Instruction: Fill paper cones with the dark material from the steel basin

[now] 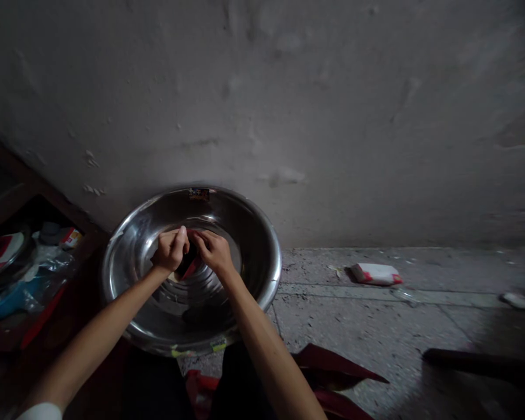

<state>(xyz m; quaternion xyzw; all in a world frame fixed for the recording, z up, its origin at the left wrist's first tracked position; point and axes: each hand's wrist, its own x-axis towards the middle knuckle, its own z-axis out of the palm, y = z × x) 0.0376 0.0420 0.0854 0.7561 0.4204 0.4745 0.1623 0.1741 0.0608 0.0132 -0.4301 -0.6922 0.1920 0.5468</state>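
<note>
Over a large shiny metal basin (pixel 262 245), both hands grip a small dark red piece that looks like a folded packet (pixel 193 265). My left hand (pixel 171 249) is closed on its left side, thumb raised. On the other side, my right hand (pixel 213 251) pinches its upper right edge with bent fingers. A dark gap shows between the two hands, and the piece's exact kind is hard to make out in the dim light. Ridged rings mark the basin's bottom below it.
A grey wall (pixel 332 128) stands right behind the basin. On the speckled floor to the right lie a white and red packet (pixel 376 274) and scattered debris. Dark red sheets (pixel 336 367) lie near my leg. At left, a red-edged box (pixel 44 315) holds plastic bags.
</note>
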